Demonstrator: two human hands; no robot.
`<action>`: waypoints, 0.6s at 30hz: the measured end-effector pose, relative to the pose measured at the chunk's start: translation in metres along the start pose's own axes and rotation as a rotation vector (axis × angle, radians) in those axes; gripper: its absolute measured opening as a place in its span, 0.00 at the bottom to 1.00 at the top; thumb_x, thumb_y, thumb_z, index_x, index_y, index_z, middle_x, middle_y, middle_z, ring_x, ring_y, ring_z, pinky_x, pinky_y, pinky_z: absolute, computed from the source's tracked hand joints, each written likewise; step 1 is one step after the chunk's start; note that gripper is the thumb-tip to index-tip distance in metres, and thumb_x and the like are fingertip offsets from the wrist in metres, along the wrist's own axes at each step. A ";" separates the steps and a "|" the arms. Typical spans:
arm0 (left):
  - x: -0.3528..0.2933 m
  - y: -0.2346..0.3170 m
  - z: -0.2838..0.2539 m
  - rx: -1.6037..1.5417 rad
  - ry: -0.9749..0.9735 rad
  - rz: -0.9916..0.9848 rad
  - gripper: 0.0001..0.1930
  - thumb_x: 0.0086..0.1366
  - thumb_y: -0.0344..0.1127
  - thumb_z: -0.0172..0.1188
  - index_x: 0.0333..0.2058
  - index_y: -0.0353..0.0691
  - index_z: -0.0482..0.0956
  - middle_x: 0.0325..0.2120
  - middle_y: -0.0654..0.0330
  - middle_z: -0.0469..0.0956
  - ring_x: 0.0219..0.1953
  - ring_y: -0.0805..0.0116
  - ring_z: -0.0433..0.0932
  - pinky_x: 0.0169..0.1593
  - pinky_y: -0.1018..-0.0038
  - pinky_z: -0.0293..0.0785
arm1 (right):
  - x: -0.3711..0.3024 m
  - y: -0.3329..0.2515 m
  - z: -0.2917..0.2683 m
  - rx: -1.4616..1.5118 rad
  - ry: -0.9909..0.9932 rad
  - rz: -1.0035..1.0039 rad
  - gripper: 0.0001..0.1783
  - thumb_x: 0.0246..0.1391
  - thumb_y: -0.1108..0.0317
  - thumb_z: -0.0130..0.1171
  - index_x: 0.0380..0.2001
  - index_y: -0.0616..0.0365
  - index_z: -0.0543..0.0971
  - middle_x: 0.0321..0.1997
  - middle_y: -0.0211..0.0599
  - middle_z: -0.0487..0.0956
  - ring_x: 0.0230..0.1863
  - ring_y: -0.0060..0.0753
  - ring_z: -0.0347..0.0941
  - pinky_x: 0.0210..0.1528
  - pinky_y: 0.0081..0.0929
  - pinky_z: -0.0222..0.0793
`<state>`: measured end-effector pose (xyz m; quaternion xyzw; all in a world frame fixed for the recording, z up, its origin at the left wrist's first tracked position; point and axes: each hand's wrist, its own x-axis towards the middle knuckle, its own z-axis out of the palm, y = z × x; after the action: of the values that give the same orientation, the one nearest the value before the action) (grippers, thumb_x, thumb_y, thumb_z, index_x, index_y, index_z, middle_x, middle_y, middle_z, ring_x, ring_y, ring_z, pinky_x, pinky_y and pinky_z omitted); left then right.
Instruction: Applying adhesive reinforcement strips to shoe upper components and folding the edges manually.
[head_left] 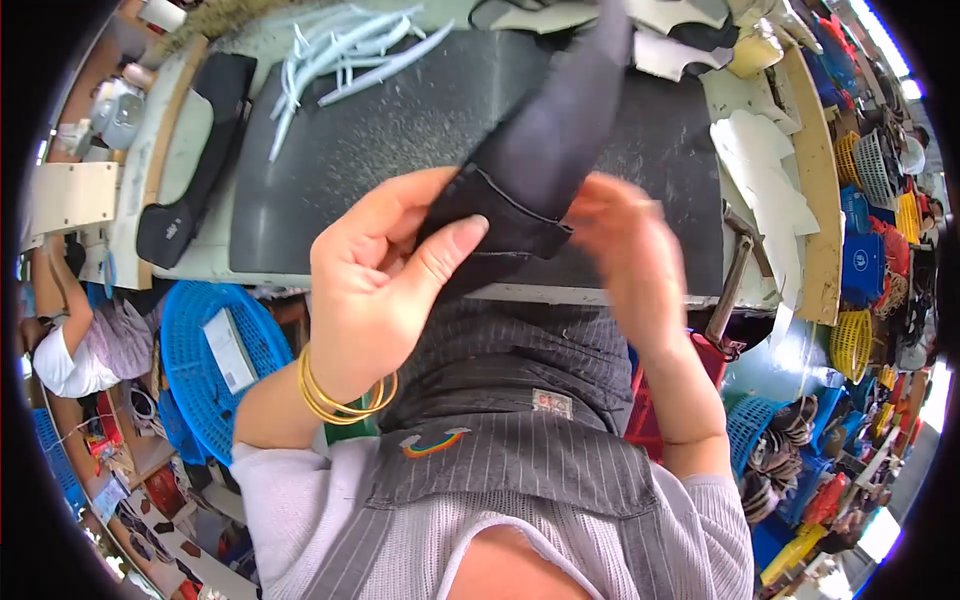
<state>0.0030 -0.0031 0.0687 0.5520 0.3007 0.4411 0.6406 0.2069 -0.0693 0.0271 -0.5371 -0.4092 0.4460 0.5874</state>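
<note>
Black cloth piece [550, 130]: located in front of the person, above the near part of a dark mat [350, 190]; its long tail runs toward the far right and is blurred. A folded edge with a raised seam crosses it between the two hands. Cannot tell whether any part touches the mat.

Left hand [370, 290]: grasping the cloth piece at its left edge, thumb laid flat on the upper face, fingers bent behind it. Gold bangles [340, 405] circle the wrist.

Right hand [635, 250]: at the right end of the fold, fingertips next to the edge, motion-blurred; cannot tell if it is pinching the cloth or only touching it.

Surroundings: the mat lies on a pale table [255, 262]. Pale blue strips [345, 60] lie in a loose heap on the far left part of the mat. Left of the mat, a long curved black part [205, 150]. Right of the mat, a hammer [738, 265], handle pointing near and projecting past the table edge; beyond it, white sheets [760, 170], overlapping. Near left, below table level, a blue basket [270, 330] holding a white box [230, 350]. Farther left, another person's white sleeve [65, 362].
</note>
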 end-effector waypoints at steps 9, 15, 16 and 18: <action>-0.024 -0.010 -0.021 -0.718 -0.014 -0.323 0.10 0.66 0.24 0.59 0.45 0.33 0.78 0.38 0.60 0.83 0.40 0.72 0.82 0.47 0.76 0.78 | 0.005 -0.020 0.052 0.692 -0.304 0.189 0.07 0.61 0.71 0.60 0.40 0.61 0.80 0.38 0.28 0.82 0.38 0.16 0.76 0.44 0.18 0.71; -0.010 -0.018 -0.002 0.322 0.262 0.139 0.13 0.68 0.37 0.61 0.28 0.34 0.74 0.19 0.66 0.72 0.24 0.83 0.65 0.27 0.79 0.65 | -0.015 -0.008 0.064 0.050 -0.072 -0.072 0.04 0.58 0.74 0.63 0.30 0.59 0.79 0.28 0.18 0.76 0.31 0.07 0.66 0.33 0.10 0.61; -0.006 -0.022 -0.001 0.512 0.331 0.228 0.22 0.68 0.41 0.61 0.20 0.36 0.65 0.14 0.66 0.60 0.22 0.80 0.54 0.21 0.75 0.55 | -0.015 -0.010 0.068 0.151 -0.031 -0.047 0.10 0.58 0.72 0.65 0.26 0.57 0.75 0.25 0.17 0.71 0.28 0.07 0.61 0.29 0.12 0.56; -0.005 -0.026 0.009 0.523 0.348 0.258 0.23 0.69 0.41 0.61 0.19 0.36 0.63 0.13 0.64 0.58 0.21 0.80 0.53 0.21 0.74 0.55 | -0.011 -0.018 0.075 0.278 0.030 -0.037 0.15 0.57 0.70 0.66 0.21 0.55 0.70 0.21 0.15 0.65 0.25 0.07 0.56 0.24 0.14 0.51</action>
<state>0.0154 -0.0115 0.0445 0.6476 0.4361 0.5140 0.3552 0.1333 -0.0608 0.0520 -0.4494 -0.3447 0.4794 0.6704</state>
